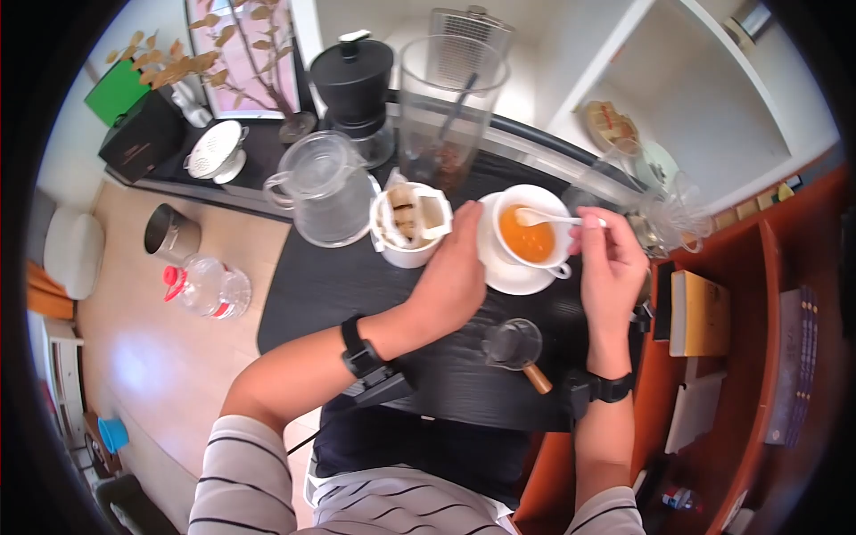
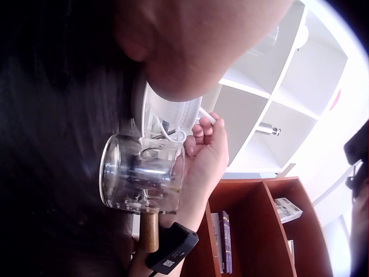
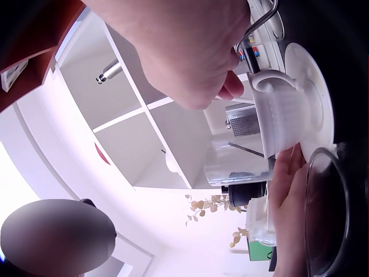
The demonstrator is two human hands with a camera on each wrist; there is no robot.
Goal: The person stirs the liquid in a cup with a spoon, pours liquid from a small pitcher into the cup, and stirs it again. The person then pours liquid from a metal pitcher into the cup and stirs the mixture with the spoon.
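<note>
A white cup of orange liquid stands on a white saucer. My right hand pinches a white spoon, its bowl dipping into the liquid. At the left side of the cup and saucer, my left hand rests with fairly straight fingers; its fingertips meet the cup's base in the right wrist view. The cup's handle points toward my right hand. Just left of my left hand is another white cup with a paper drip coffee bag hung on its rim.
Nearer me sits a small glass pitcher with a wooden handle. Behind the cups stand a lidded glass jug, a tall clear container and a black grinder. A brown bookshelf borders the right side; a plastic bottle is at left.
</note>
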